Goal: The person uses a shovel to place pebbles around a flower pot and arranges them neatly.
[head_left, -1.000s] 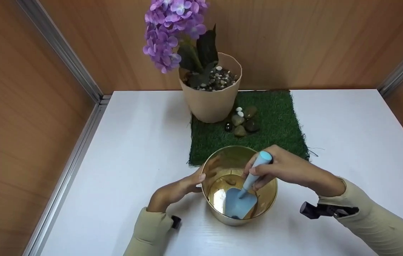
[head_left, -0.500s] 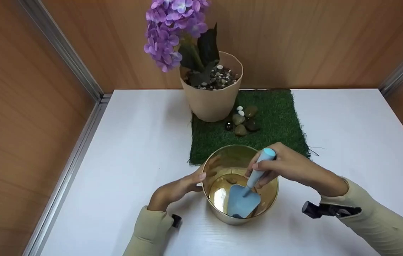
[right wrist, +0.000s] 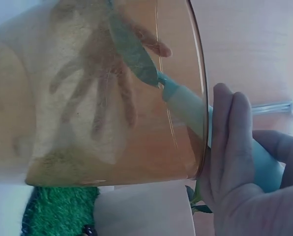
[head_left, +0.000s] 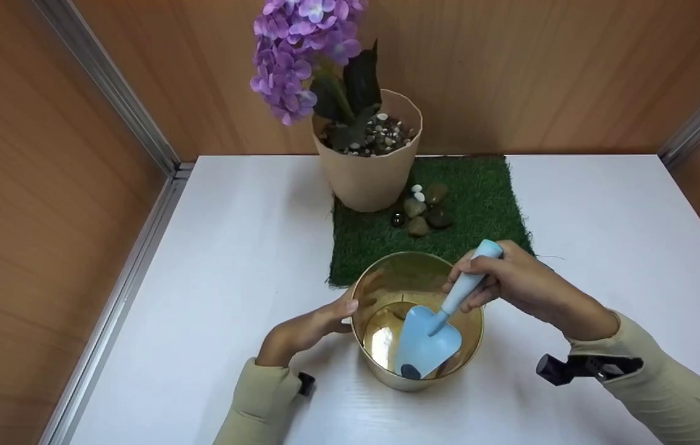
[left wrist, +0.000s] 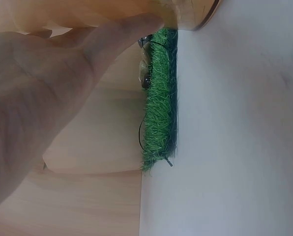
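An amber see-through bowl [head_left: 408, 271] stands on the white table. My right hand [head_left: 519, 278] grips the handle of a light-blue hand trowel [head_left: 427, 340], whose blade slants down inside the bowl. A dark stone [head_left: 410, 371] shows at the blade's tip. Flat along the bowl's left side lies my left hand [head_left: 316, 322], its thumb near the rim. Through the bowl's wall, the right wrist view shows the left fingers [right wrist: 102, 98] straight and spread. The left wrist view has the left hand [left wrist: 43, 88] beside the bowl's edge.
Behind the bowl lies a green turf mat [head_left: 479, 216] with several stones [head_left: 417, 210] on it. A beige pot [head_left: 365, 179] with purple flowers [head_left: 291, 68] stands at the mat's back left. Wooden walls [head_left: 541, 80] bound the table [head_left: 232, 247].
The right hand has moved up and to the right, raising and tilting the trowel. More of the dark stone shows at the blade's tip. The left hand and bowl stay put.
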A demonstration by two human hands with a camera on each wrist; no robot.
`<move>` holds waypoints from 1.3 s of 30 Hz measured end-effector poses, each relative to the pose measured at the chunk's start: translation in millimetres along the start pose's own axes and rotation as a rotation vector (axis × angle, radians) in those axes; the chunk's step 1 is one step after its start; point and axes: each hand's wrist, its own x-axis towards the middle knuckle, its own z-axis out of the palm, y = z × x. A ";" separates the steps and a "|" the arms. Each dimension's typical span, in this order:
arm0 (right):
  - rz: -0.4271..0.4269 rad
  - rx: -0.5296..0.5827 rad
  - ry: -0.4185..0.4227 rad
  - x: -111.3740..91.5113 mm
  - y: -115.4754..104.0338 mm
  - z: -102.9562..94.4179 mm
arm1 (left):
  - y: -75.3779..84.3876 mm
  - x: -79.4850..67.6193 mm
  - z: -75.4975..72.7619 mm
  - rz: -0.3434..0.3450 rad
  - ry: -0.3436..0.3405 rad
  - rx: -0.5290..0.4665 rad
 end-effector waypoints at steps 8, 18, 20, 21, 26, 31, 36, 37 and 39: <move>-0.010 0.172 -0.022 -1.7 4.9 -10.6 | -0.8 0.5 -0.2 -0.026 0.001 -0.003; -0.084 0.336 0.019 -3.3 -2.7 -34.9 | -0.3 0.7 0.1 -0.003 0.004 -0.012; -0.121 0.382 0.024 -3.6 -6.2 -43.5 | 0.2 0.6 0.1 -0.022 0.010 -0.010; -0.139 0.405 0.027 -3.6 -7.8 -48.1 | 0.6 0.6 0.1 -0.027 0.010 -0.010; -0.175 0.500 0.131 -0.6 -12.5 -72.8 | 0.9 0.3 0.1 -0.039 0.014 -0.007; -0.177 0.603 0.294 6.4 -10.0 -95.7 | 0.2 0.9 0.2 -0.004 0.000 -0.002; -0.191 0.681 0.415 15.3 -1.4 -113.5 | 1.1 1.6 0.4 0.004 -0.002 0.012; -0.191 0.692 0.432 17.2 0.7 -116.4 | 0.9 1.3 0.3 0.001 -0.001 0.009; -0.195 0.710 0.466 21.2 4.4 -121.4 | 0.7 0.8 0.0 -0.005 -0.001 0.005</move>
